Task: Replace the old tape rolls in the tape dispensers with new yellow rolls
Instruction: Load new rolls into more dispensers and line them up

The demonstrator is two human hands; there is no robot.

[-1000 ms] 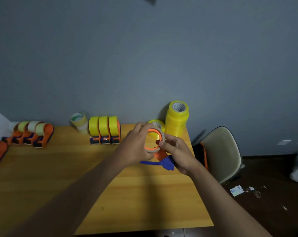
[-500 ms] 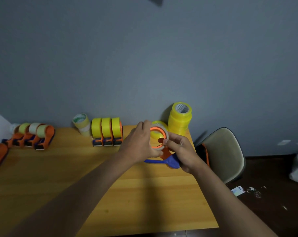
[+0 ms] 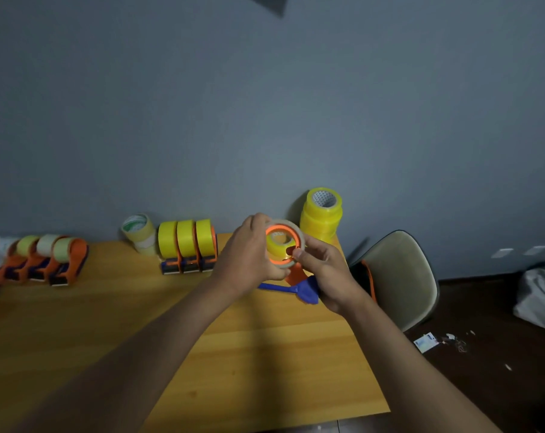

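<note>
I hold an orange and blue tape dispenser (image 3: 299, 287) above the table's right rear. My left hand (image 3: 249, 254) grips the pale old tape roll (image 3: 298, 235) seated on its orange wheel. My right hand (image 3: 324, 273) grips the dispenser's body, thumb at the wheel's rim. Through the wheel a yellow roll (image 3: 277, 242) on the table shows. A stack of new yellow rolls (image 3: 322, 217) stands against the wall. Three dispensers with yellow rolls (image 3: 186, 245) stand in a row at the back. Three dispensers with pale old rolls (image 3: 46, 257) sit at the far left.
The wooden table (image 3: 140, 323) ends just right of my right arm. Two stacked pale rolls (image 3: 140, 234) stand left of the yellow dispensers. A beige chair (image 3: 402, 276) is beside the table's right edge. A grey wall runs behind; litter lies on the dark floor.
My view has shifted slightly. Both hands have stayed on the dispenser and its old roll, with the roll turned a little more toward me.
</note>
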